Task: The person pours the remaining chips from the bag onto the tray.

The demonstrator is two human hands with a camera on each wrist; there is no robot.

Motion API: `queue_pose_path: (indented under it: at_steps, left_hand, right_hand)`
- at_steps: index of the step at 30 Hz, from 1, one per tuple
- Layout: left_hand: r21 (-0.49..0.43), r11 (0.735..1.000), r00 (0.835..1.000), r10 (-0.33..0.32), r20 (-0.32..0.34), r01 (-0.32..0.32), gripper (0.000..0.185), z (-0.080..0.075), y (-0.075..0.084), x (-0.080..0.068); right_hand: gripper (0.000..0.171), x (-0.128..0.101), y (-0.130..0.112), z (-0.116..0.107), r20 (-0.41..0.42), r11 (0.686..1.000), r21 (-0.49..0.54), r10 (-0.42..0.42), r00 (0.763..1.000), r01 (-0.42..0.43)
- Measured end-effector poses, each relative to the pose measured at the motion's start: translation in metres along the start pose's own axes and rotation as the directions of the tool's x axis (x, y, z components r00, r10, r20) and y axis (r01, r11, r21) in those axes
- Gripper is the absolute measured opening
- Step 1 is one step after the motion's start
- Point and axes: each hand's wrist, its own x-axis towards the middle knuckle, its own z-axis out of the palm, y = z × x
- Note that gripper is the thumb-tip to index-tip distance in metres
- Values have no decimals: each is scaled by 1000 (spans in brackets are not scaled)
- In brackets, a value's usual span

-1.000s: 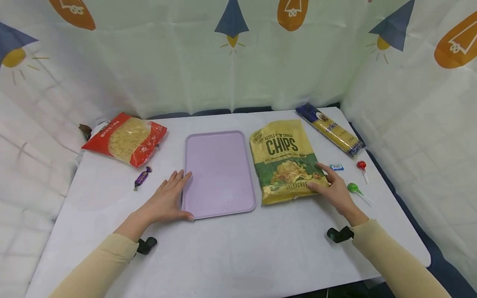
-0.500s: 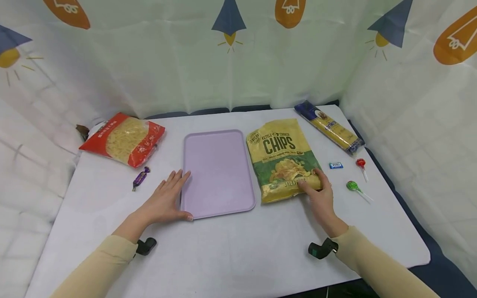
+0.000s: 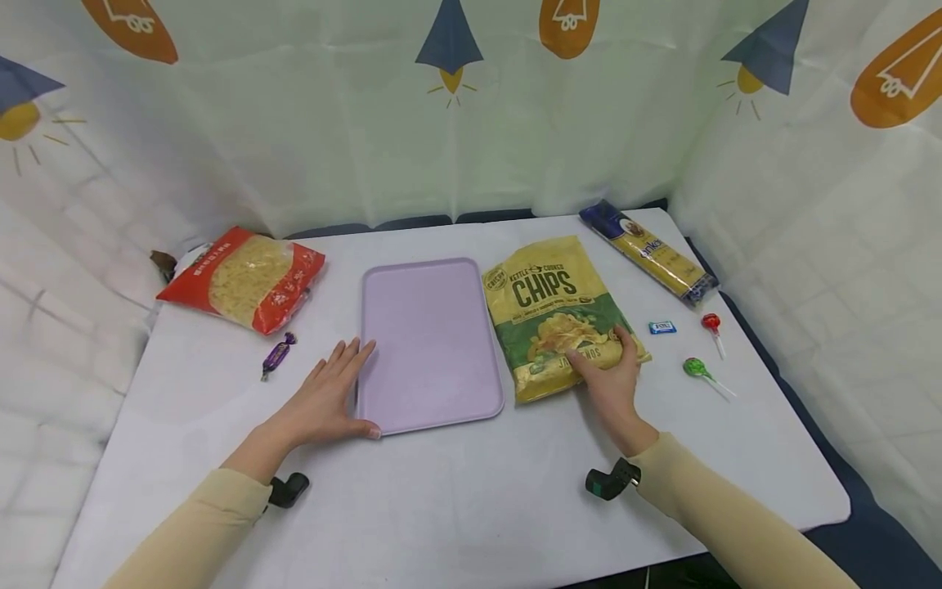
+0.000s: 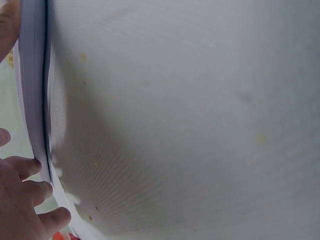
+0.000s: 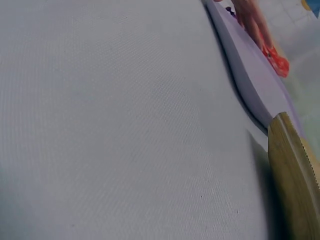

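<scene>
A lilac tray (image 3: 430, 343) lies flat in the middle of the table. My left hand (image 3: 324, 405) is spread along its left side, fingertips at the rim and thumb by the near left corner. In the left wrist view, fingers (image 4: 40, 192) reach over the tray's edge (image 4: 33, 80). Right of the tray lies a yellow and green bag of chips (image 3: 540, 307). My right hand (image 3: 611, 384) holds its lower part, thumb and finger on the printed front; the other fingers are hidden. The right wrist view catches the bag's end (image 5: 292, 180) beside the tray.
At the back left lies a red pasta bag (image 3: 246, 278), with a purple wrapped candy (image 3: 278, 357) before it. To the right are a blue and yellow spaghetti pack (image 3: 651, 254), a small blue candy (image 3: 661, 327), a red lollipop (image 3: 711, 323) and a green lollipop (image 3: 695, 367).
My right hand has slid left from the chip bag's lower right edge onto its lower front, uncovering the right corner. The left hand stays by the tray.
</scene>
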Motion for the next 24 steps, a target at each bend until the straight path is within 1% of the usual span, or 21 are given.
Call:
queue_pose_path:
  at_steps: [5, 8, 11, 16, 19, 24]
  left_hand:
    - [2, 1000, 1000, -1, -2, 1, 134, 0, 1, -1]
    - [1, 1000, 1000, 0, -2, 0, 134, -1, 2, -1]
    - [4, 1000, 1000, 1, -2, -1, 134, 0, 2, -1]
    - [5, 1000, 1000, -1, -6, 1, 134, 1, 2, -2]
    - [4, 1000, 1000, -3, -6, 3, 134, 1, 2, -2]
    - [4, 1000, 1000, -5, -7, 5, 134, 1, 2, -2]
  right_hand:
    - [90, 2, 1, -1, 38, 999, 48, 23, 999, -25]
    - [92, 2, 2, -1, 53, 998, 57, 29, 998, -32]
    - [95, 1, 2, 1, 38, 998, 61, 15, 999, -17]
    - [100, 0, 0, 8, -11, 997, 71, -18, 1000, 18]
    - [97, -2, 0, 10, -11, 998, 64, -17, 1000, 17]
    - [87, -4, -1, 9, 35, 997, 72, 14, 999, -17]
